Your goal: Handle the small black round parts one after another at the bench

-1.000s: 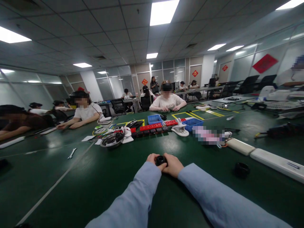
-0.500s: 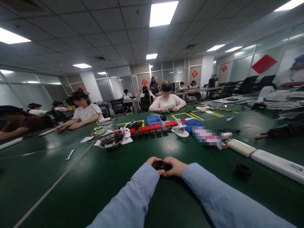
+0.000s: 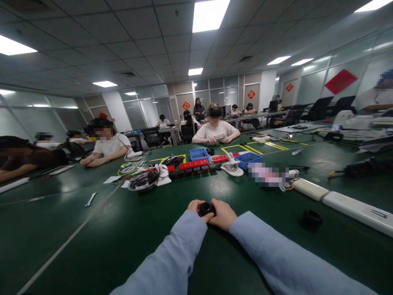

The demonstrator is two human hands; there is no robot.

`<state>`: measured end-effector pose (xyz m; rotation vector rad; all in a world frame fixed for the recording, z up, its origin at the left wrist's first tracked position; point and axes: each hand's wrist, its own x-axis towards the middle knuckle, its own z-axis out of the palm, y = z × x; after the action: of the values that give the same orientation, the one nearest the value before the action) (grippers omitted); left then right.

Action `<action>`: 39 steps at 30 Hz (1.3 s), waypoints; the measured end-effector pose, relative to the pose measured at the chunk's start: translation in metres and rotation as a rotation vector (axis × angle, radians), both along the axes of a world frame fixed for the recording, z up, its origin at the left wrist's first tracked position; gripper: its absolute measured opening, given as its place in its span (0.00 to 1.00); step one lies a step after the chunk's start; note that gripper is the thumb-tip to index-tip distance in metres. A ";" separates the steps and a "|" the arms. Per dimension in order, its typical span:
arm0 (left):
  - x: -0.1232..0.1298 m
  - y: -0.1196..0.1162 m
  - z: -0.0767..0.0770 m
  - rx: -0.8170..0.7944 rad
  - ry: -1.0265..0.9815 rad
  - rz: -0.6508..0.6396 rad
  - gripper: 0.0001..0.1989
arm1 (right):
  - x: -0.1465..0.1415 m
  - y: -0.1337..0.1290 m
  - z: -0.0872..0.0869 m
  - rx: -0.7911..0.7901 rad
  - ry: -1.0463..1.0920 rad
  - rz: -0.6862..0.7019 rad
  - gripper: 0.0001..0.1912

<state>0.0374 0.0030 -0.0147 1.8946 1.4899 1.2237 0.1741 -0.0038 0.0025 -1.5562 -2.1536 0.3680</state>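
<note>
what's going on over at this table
A person in light blue sleeves holds a round black part with an opening, left hand and right hand around it. A separate black ring-shaped piece lies to the right on the dark green tabletop; a silver metal wrench lies to the left, untouched.

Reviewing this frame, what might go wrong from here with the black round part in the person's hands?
1. The black round part sits between the left hand and right hand; if the fingers slip, it might roll across the green table.
2. A second black part lies beyond the right sleeve; an outward swing could knock it.
</note>
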 end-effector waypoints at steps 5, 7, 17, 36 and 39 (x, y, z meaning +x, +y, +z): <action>-0.008 0.001 -0.001 -0.066 -0.102 -0.120 0.18 | 0.005 -0.003 0.006 0.003 0.036 0.166 0.25; -0.010 0.003 -0.003 -0.097 -0.139 -0.158 0.19 | 0.010 0.000 0.007 -0.038 0.045 0.226 0.26; -0.015 0.009 -0.005 -0.154 -0.156 -0.286 0.22 | 0.019 0.013 0.003 -0.107 0.084 0.327 0.21; -0.002 0.005 -0.011 -0.041 -0.025 -0.023 0.21 | 0.004 0.004 0.000 -0.034 0.008 0.056 0.16; 0.000 0.005 -0.011 0.018 -0.005 -0.009 0.20 | 0.000 -0.001 0.001 0.019 -0.026 0.021 0.17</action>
<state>0.0370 0.0079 -0.0259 1.9061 1.4711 1.2417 0.1738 -0.0043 0.0036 -1.5378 -2.1883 0.3351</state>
